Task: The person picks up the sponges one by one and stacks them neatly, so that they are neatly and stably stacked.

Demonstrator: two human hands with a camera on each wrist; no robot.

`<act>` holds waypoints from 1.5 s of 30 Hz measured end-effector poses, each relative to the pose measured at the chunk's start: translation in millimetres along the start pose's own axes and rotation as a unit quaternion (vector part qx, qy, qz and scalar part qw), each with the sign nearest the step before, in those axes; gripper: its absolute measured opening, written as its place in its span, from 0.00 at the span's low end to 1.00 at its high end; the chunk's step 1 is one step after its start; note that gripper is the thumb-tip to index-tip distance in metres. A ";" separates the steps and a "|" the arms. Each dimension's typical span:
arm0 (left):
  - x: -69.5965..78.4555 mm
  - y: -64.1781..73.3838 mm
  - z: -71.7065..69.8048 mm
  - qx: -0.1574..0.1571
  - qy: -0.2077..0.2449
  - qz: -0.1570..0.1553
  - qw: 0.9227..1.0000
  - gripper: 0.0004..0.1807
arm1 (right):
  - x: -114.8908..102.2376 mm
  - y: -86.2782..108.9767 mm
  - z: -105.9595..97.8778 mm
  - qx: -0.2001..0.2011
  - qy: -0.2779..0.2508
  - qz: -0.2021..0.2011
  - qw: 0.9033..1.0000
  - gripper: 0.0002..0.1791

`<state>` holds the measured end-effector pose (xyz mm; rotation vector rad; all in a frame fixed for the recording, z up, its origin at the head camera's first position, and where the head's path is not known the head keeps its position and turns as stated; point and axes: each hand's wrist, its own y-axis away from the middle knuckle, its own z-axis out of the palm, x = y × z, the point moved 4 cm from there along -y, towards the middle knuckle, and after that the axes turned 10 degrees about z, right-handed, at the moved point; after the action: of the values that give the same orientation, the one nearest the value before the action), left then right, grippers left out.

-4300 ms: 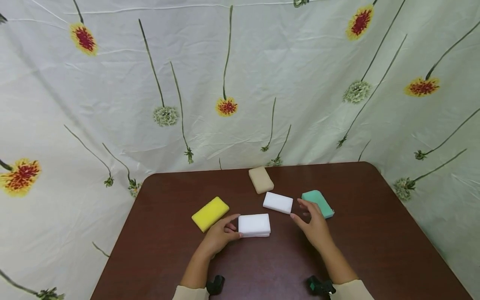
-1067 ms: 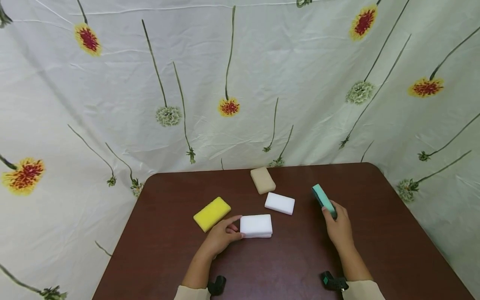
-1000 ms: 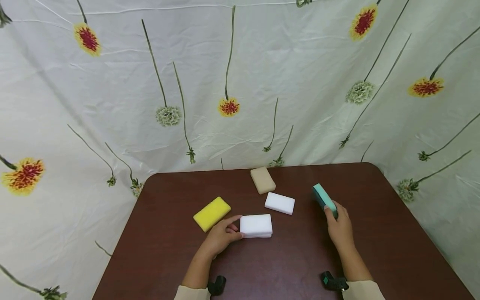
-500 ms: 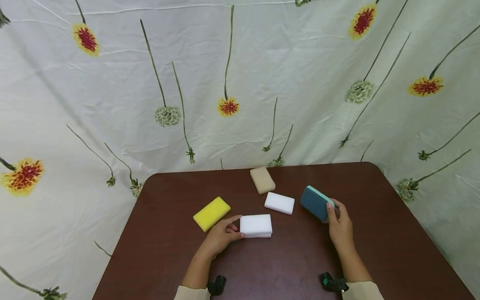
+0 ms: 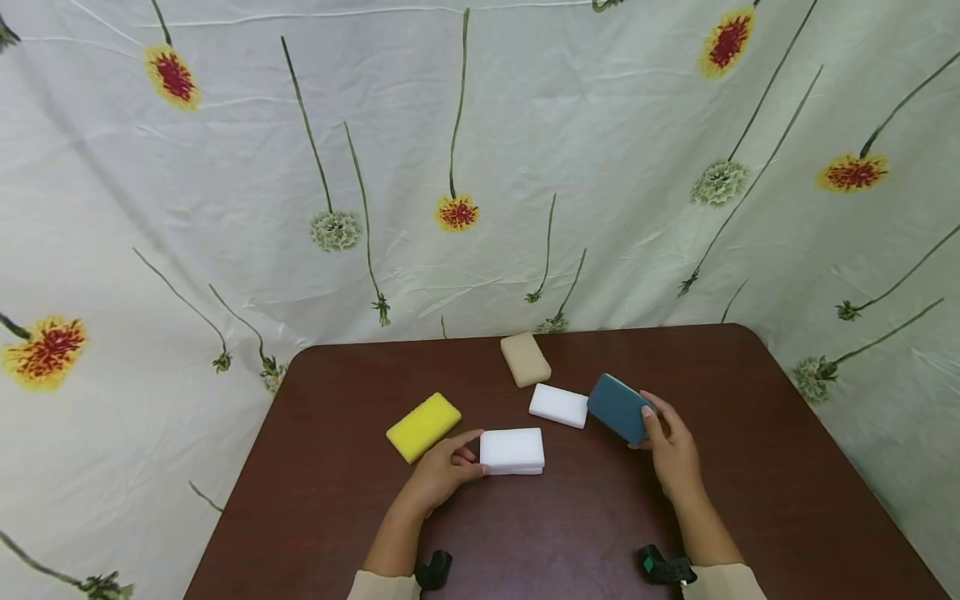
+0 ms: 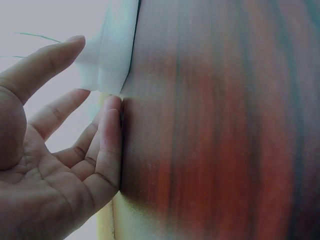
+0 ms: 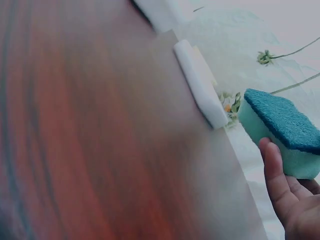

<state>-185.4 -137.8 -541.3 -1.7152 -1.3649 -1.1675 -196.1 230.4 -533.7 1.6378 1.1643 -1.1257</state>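
Observation:
Two white sponges (image 5: 512, 451) lie stacked on the table. My left hand (image 5: 438, 473) is at their left end, index finger at the far corner and thumb at the near one. In the left wrist view, thumb and index finger lie against the white sponge (image 6: 112, 50) and the other fingers are curled. My right hand (image 5: 675, 454) grips a green scrub sponge (image 5: 621, 408) with its dark blue-green scouring side turned up toward the head camera. The right wrist view shows this scrub sponge (image 7: 282, 125) raised and tilted, with fingers against its light green foam side.
A single white sponge (image 5: 558, 406) lies just left of the held scrub sponge, overlapped by it at its right end. A beige sponge (image 5: 525, 360) is behind it, near the table's far edge. A yellow sponge (image 5: 423, 427) lies beyond the left hand. A flowered cloth (image 5: 390, 167) hangs behind the brown table (image 5: 555, 533).
My right hand has taken up the green scrub sponge from the table, turned its dark side into view and brought it left toward the single white sponge. The left hand stays in place.

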 end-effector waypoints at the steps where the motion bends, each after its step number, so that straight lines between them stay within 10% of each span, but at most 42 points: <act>1: -0.1 0.0 0.1 0.000 -0.001 0.000 1.000 0.34 | -0.7 -0.3 1.6 -0.012 -0.010 0.005 1.000 0.28; 16: 1.3 0.2 0.3 -0.001 -0.004 -0.004 1.000 0.35 | -9.0 3.6 22.2 -0.140 -0.070 0.033 0.987 0.52; 45: 2.3 0.5 0.6 0.002 0.012 -0.017 1.000 0.36 | -21.9 25.1 80.7 -0.232 0.001 -0.015 0.973 0.44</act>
<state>-184.6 -136.5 -539.4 -1.6755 -1.3857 -1.2004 -192.2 143.2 -531.7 1.2630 1.3394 -0.7909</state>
